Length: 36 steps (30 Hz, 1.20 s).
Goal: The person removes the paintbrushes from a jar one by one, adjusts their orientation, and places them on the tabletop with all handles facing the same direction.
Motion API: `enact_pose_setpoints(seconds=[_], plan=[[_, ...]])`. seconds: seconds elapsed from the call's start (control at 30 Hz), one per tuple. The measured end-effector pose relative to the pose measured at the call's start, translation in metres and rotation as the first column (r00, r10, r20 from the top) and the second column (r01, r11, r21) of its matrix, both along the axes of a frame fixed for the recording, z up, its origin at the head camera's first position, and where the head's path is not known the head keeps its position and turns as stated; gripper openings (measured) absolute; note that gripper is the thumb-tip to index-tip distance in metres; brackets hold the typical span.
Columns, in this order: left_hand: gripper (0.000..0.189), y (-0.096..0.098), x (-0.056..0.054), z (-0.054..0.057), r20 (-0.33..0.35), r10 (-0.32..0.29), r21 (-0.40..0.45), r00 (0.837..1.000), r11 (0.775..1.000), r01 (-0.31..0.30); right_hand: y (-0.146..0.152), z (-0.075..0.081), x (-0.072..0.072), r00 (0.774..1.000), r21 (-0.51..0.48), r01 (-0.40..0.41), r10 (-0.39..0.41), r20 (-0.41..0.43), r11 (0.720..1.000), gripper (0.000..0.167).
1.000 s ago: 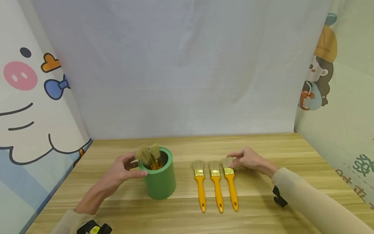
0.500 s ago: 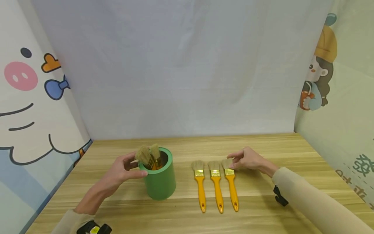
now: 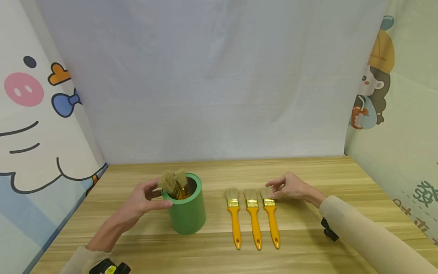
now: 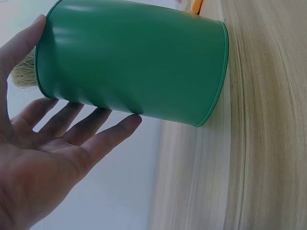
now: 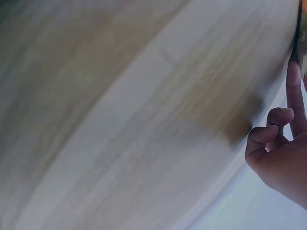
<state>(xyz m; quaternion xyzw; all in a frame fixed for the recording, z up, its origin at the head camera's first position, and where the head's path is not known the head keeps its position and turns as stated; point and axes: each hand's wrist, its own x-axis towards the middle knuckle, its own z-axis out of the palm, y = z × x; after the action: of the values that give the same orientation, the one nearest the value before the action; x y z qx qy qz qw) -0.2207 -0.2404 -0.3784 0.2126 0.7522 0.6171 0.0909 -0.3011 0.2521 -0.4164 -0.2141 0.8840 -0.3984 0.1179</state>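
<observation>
In the head view a green cylindrical container [image 3: 187, 215] stands upright, with paintbrushes [image 3: 169, 183] in it, bristles up. My left hand [image 3: 143, 199] holds the container from the left: thumb near the rim, fingertips along its side in the left wrist view. Right of the container, three paintbrushes lie side by side, yellow handles toward me: a left brush [image 3: 235, 222], a middle brush [image 3: 254, 224] and a right brush [image 3: 272, 220]. My right hand [image 3: 291, 186] pinches the right brush at its bristles between thumb and index finger; its other fingers are curled in the right wrist view.
The brushes and container stand on a wood-grain table [image 3: 137, 243]. A pale grey cloth [image 3: 219, 83] hangs behind the far edge. Printed cartoon panels flank the table on the left [image 3: 37, 114] and right [image 3: 393, 133].
The right paintbrush has shifted slightly to the right and toward me, under my right hand's fingers. My left hand and the container have stayed almost still.
</observation>
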Motion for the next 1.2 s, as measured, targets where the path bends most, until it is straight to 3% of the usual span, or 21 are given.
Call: enact_pose_setpoints(seconds=[0.8, 1.03, 1.2], plan=[[0.073, 0.0, 0.0, 0.0, -0.003, 0.007, -0.01, 1.0, 1.0, -0.007, 0.002, 0.003, 0.001, 0.999, -0.002, -0.038, 0.038, -0.028, 0.999, 0.042], [0.074, 0.001, 0.0, 0.001, 0.0, 0.012, -0.016, 1.0, 1.0, -0.012, 0.005, 0.008, 0.003, 1.0, 0.007, 0.007, -0.007, -0.001, 1.0, 0.05], [0.075, 0.001, 0.001, 0.001, 0.007, 0.017, -0.018, 1.0, 1.0, -0.017, 0.004, 0.016, 0.003, 0.999, 0.025, 0.039, -0.038, -0.031, 0.999, 0.048]])
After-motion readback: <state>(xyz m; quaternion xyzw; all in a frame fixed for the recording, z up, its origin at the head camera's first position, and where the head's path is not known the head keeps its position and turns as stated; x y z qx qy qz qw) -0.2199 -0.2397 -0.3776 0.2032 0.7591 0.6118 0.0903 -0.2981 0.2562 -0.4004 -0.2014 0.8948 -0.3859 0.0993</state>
